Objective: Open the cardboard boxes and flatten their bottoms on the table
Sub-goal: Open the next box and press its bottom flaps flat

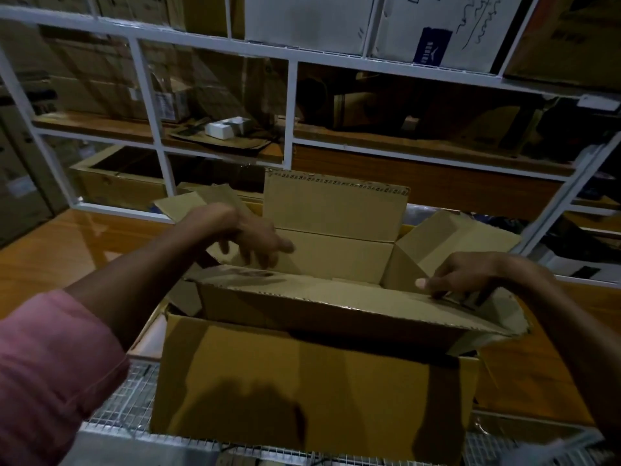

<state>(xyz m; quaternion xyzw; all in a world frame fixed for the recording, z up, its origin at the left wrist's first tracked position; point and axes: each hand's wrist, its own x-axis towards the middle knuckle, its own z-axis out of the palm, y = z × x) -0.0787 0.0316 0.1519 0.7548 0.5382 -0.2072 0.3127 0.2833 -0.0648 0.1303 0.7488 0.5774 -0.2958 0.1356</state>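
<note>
Notes from the remote seat. A large brown corrugated cardboard box (312, 381) stood upright at the near edge of the glossy orange-brown wooden table (60, 250), its near bottom edge seemingly over a grey wire mesh panel (134, 408). Its long axis ran left to right. The far flap stood up, the right flap splayed outward, and the near long flap (336, 304) leaned inward over the opening.

The left hand (252, 237) hovered over the far-left part of the opening, fingers loosely spread and pointing down, holding nothing I could see. The right hand (460, 277) sat at the right end of the near flap, thumb and fingers pinched on its edge.

The next move turned on that near flap: it lay between both hands, the right hand already on it and the left hand apart, just beyond it. I judged it had to swing toward me before either hand could reach down to the bottom.

Hard to make out: the box floor, hidden by the flap and deep shadow; the left flap, behind the left forearm. A pink sleeve (50, 381) was cut off at the left.
</note>
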